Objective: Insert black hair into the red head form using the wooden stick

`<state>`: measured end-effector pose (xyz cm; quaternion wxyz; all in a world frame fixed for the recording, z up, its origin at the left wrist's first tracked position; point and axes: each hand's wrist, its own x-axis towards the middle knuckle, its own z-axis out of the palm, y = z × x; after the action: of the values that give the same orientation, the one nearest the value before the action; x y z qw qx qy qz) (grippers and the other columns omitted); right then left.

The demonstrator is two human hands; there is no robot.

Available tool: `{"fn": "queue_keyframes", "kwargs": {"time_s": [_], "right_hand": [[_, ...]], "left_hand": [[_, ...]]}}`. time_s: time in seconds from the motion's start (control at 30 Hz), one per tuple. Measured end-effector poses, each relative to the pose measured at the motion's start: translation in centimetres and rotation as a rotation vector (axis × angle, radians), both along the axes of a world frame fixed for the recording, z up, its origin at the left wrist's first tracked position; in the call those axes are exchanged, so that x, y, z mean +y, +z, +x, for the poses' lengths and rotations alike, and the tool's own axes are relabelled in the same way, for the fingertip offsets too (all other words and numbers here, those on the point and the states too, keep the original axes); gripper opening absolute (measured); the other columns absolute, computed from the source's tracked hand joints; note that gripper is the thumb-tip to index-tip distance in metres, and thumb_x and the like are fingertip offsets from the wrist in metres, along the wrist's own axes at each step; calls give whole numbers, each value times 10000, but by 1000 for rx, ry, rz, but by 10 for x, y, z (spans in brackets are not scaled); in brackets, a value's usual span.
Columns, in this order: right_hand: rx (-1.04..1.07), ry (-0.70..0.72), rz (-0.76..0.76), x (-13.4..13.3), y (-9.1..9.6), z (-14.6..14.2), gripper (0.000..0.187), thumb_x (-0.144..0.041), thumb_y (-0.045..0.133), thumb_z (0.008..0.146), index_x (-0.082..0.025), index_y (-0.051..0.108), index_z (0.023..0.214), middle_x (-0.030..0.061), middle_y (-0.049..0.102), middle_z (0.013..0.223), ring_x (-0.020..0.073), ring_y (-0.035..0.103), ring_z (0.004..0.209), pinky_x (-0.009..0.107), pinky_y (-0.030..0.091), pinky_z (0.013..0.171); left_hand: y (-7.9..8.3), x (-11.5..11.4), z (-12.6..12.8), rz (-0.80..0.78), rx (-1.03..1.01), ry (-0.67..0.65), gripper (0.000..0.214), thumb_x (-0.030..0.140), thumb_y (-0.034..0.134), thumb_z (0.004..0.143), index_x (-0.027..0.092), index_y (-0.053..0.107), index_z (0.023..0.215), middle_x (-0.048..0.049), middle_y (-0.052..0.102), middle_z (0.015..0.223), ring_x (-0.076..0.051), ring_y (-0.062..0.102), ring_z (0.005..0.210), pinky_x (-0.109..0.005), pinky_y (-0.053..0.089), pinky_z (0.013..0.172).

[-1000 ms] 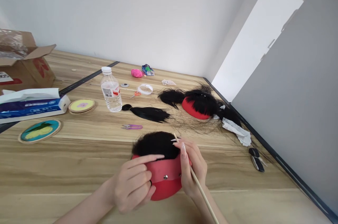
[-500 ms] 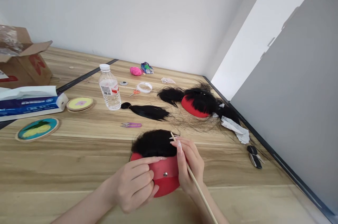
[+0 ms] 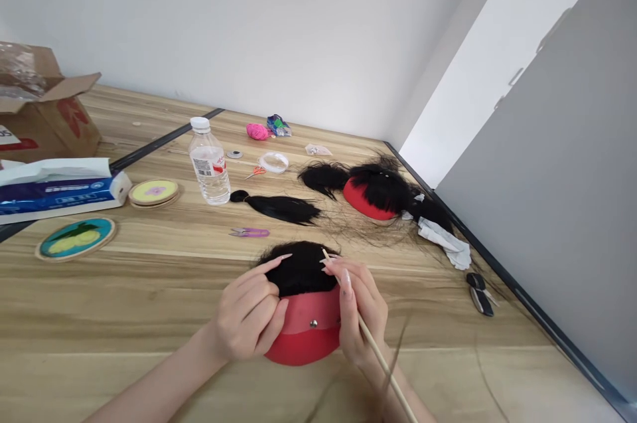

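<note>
A red dome-shaped form (image 3: 301,346) rests on the table right in front of me. Black hair (image 3: 301,270) covers its top, and a pink band with a silver pin crosses its front. My left hand (image 3: 249,313) grips the left side of the form, its index finger stretched over the hair. In my right hand (image 3: 361,307) is a slim wooden stick (image 3: 381,362), pinched near its upper end. The stick's tip reaches the right part of the hair. Its finest point is too small to make out.
Beyond the form lie purple thread snips (image 3: 249,232) and a tied black hair bundle (image 3: 281,208). A water bottle (image 3: 209,167) stands behind. Another red form with hair (image 3: 368,200) and black-handled pliers (image 3: 480,293) are right. Left are embroidery hoops (image 3: 77,238), tissues (image 3: 60,192) and a box (image 3: 54,121).
My left hand has shifted up and left on the form, its index finger moving from the pink band onto the hair. The right hand keeps the stick at nearly the same spot.
</note>
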<state>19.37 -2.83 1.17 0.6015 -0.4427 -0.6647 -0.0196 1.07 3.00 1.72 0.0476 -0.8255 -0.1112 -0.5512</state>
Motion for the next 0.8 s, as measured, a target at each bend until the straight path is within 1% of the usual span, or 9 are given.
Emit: {"fn": "queue_keyframes", "kwargs": {"time_s": [0.1,0.13,0.27,0.37,0.47,0.57,0.63,0.7,0.8], "right_hand": [[-12,-14,4,0,1,-1,332,-113,406,971,-222,660,1155,99,721,1020,259,686,1006,451,574,856],[-17,-17,-3,0,2,-1,325,-107,414,967,-217,661,1148,100,721,1016,257,686,1003,450,576,854],[-28,-18,10,-2,8,-2,298,-70,444,947,-192,661,1111,99,723,993,237,692,958,427,586,834],[-35,-13,30,-1,9,-3,272,-57,489,928,-187,655,1100,99,723,979,231,695,943,417,588,834],[-35,-9,85,-1,7,-4,257,-66,555,903,-195,648,1105,84,720,929,227,693,888,431,585,832],[-32,-36,160,-3,6,-5,208,-68,589,882,-201,656,1027,41,696,812,196,654,745,437,568,778],[-37,-84,200,-5,7,-6,175,-69,577,885,-200,664,962,24,674,759,187,627,710,447,542,781],[-35,-127,225,-8,8,-8,167,-80,554,896,-196,670,927,24,663,738,195,620,717,465,513,801],[-2,-113,224,-11,11,-10,176,-108,510,917,-179,671,933,46,662,759,208,613,715,462,494,767]], "left_hand": [[0,-3,-4,29,41,-25,237,-31,505,794,147,488,640,-1,527,636,-102,457,572,-501,624,885],[-2,-5,-5,55,61,-48,238,-21,510,795,147,486,628,-6,540,634,-104,463,573,-494,627,880],[-9,-13,-3,140,94,-166,259,17,509,818,151,491,597,-17,577,628,-117,522,599,-391,654,825],[-9,-15,1,120,115,-209,277,27,485,850,156,504,606,-4,559,604,-106,479,550,-345,658,794],[-5,-13,2,97,128,-185,307,25,473,865,170,474,594,8,521,575,-103,452,532,-319,657,780],[-5,-11,-1,100,133,-147,277,3,498,845,158,497,615,-6,547,615,-113,510,589,-364,657,835],[-6,-10,-3,94,138,-138,253,-11,516,829,147,518,630,-9,552,629,-116,522,608,-397,657,862],[-8,-10,-4,90,140,-140,255,-18,523,818,145,517,622,-5,537,617,-117,512,604,-402,662,858],[-10,-9,-4,78,143,-135,257,-13,528,819,142,518,614,-8,531,618,-119,518,617,-407,661,865]]}}
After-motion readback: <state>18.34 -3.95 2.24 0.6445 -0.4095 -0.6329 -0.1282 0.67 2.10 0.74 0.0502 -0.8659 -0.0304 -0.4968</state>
